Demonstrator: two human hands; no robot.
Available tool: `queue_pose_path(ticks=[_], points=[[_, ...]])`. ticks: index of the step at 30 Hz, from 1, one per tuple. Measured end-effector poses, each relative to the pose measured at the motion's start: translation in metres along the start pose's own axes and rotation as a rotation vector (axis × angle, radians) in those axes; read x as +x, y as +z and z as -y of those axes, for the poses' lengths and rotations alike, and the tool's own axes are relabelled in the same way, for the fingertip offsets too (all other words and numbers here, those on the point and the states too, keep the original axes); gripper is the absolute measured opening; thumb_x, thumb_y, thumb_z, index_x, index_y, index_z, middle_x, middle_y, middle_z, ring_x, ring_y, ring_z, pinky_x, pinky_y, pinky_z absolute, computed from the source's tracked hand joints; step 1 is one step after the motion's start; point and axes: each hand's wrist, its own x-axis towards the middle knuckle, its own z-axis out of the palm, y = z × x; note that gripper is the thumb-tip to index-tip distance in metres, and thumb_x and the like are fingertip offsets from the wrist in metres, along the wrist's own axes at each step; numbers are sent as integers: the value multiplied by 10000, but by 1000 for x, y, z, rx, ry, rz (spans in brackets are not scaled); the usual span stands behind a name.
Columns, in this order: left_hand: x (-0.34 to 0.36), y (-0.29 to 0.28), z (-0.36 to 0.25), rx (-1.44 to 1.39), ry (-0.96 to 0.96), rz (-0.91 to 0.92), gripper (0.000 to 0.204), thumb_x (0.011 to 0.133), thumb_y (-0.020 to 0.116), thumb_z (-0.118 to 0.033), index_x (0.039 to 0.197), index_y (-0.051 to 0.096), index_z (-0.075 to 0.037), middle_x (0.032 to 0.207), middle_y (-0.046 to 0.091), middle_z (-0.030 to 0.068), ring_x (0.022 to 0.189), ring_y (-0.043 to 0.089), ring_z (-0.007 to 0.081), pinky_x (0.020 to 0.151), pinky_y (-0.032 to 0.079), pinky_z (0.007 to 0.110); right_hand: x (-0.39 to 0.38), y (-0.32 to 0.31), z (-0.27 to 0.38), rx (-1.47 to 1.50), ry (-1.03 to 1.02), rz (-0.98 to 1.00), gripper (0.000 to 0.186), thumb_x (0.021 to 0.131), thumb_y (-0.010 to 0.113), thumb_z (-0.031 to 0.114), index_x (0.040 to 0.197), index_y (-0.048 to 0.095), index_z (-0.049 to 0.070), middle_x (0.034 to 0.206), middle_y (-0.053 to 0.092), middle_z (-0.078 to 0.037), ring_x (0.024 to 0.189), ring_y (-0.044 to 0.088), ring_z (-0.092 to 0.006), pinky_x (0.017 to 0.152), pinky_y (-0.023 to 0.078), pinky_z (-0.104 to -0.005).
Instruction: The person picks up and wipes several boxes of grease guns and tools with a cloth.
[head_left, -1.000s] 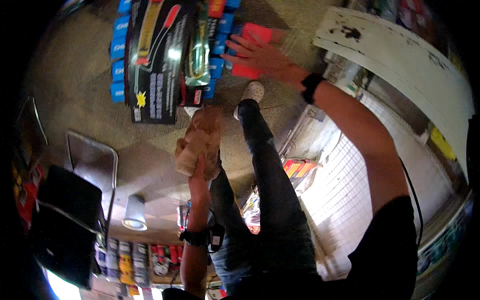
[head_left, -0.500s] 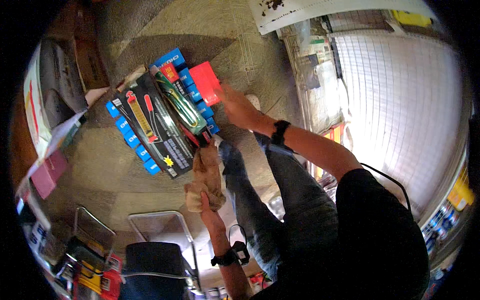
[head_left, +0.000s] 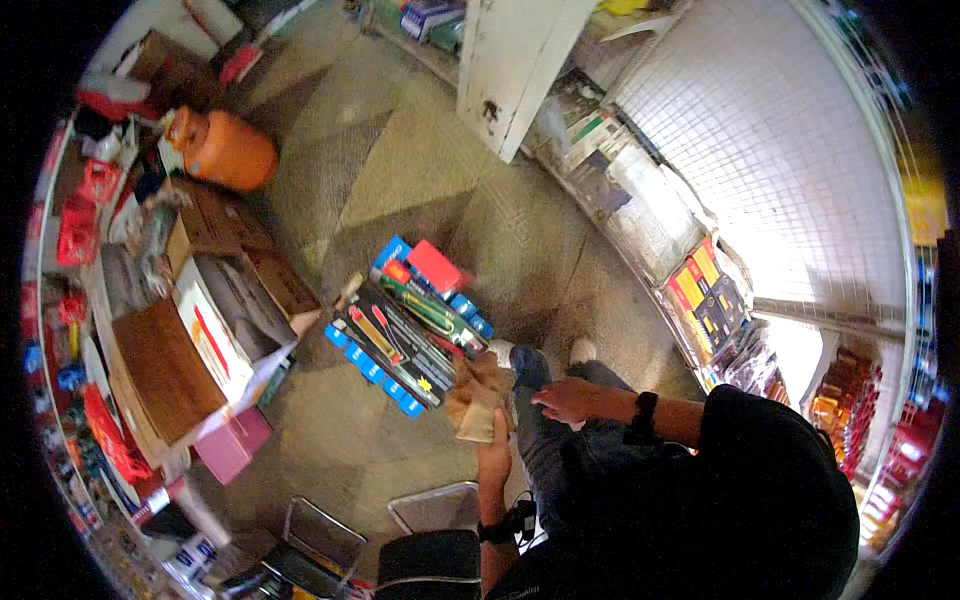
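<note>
My left hand (head_left: 492,452) is closed around a crumpled brown cloth (head_left: 474,395), which hangs beside the near right end of a stack of goods. My right hand (head_left: 570,400) is over my thighs, apart from the stack, fingers loosely spread with nothing seen in them. The stack lies on the floor: a long black box (head_left: 400,335) with a tool pictured on it, a green package (head_left: 425,308) beside it, and several small blue boxes (head_left: 375,370) along its edges. A red box (head_left: 435,266) rests at the far right side of the stack.
An orange gas cylinder (head_left: 232,150) and open cardboard cartons (head_left: 170,375) stand at the left. Chairs with metal frames (head_left: 430,555) are near the lower edge. A white panel (head_left: 515,75) and a bright mesh-covered opening (head_left: 760,150) lie to the right.
My right hand has let go of the red box and drawn back toward my body. The red box stays by the stack. My view has shifted and shows more of the room.
</note>
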Motion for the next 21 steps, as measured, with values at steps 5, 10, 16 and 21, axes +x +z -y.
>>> queue_pose_path(ticks=[5, 10, 16, 21], points=[[-26, 57, -14, 25, 487, 160, 414, 934, 462, -340, 1101, 524, 34, 1035, 573, 99, 954, 521, 217, 846, 397, 332, -84, -7, -13, 157, 255, -142, 353, 873, 504, 297, 1123, 524, 49, 1034, 587, -189, 968, 562, -356, 819, 451, -447], [-88, 133, -41, 490, 1249, 248, 364, 920, 468, -311, 1089, 540, 3, 1015, 583, 181, 984, 540, 340, 851, 412, 383, -161, 20, -27, 175, 199, -118, 351, 863, 510, 279, 1128, 530, 49, 1055, 580, -197, 984, 543, -370, 836, 441, -444], [-185, 222, -75, 772, 1502, 704, 305, 893, 501, -280, 1046, 561, -22, 1002, 577, 210, 952, 542, 375, 813, 426, 414, -253, 87, -45, 524, -38, -647, 352, 834, 546, 184, 1136, 518, 6, 1208, 516, -189, 1116, 470, -315, 968, 361, -388], [-228, 269, -88, 748, 1874, 670, 319, 835, 554, -240, 1096, 538, -58, 1045, 533, 223, 976, 482, 430, 854, 386, 468, -335, 57, -6, 414, -3, -1240, 510, 860, 513, 291, 1286, 385, 41, 1310, 419, -170, 1225, 371, -327, 1042, 264, -389]])
